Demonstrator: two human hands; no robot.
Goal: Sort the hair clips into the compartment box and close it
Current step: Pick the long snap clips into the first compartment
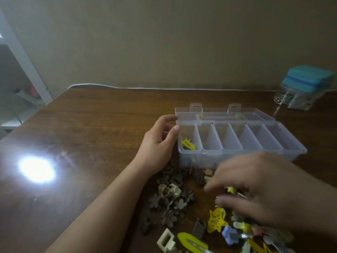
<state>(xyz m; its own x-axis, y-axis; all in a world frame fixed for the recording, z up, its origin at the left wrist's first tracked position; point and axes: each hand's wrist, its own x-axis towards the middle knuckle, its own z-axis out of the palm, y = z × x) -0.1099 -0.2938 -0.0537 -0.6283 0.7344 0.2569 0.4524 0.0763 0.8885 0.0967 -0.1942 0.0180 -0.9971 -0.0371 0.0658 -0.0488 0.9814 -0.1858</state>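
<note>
A clear plastic compartment box (pixel 240 137) is sitting open on a brown wooden surface (pixel 91 134), its lid (pixel 224 114) lying back flat behind it. Only the leftmost compartment is holding anything: a few yellow clips (pixel 187 143). The other compartments are looking bare.

The left hand (pixel 160 143) is steadying the box's left end, thumb tip touching the rim and fingers loosely curved, not gripping. The right hand (pixel 255 189) is reaching down into the pile of hair clips (pixel 182 201) lying in front of the box; it is motion-blurred, and a yellow clip (pixel 230 189) is showing at its fingertips, but whether it is pinched I cannot tell.

The clips are looking small, light and rigid, glossy plastic likely to slip. Pinching each across its body with thumb and forefinger seems best. The box is looking light and thin-walled, so holding it down while dropping clips in is sensible.
</note>
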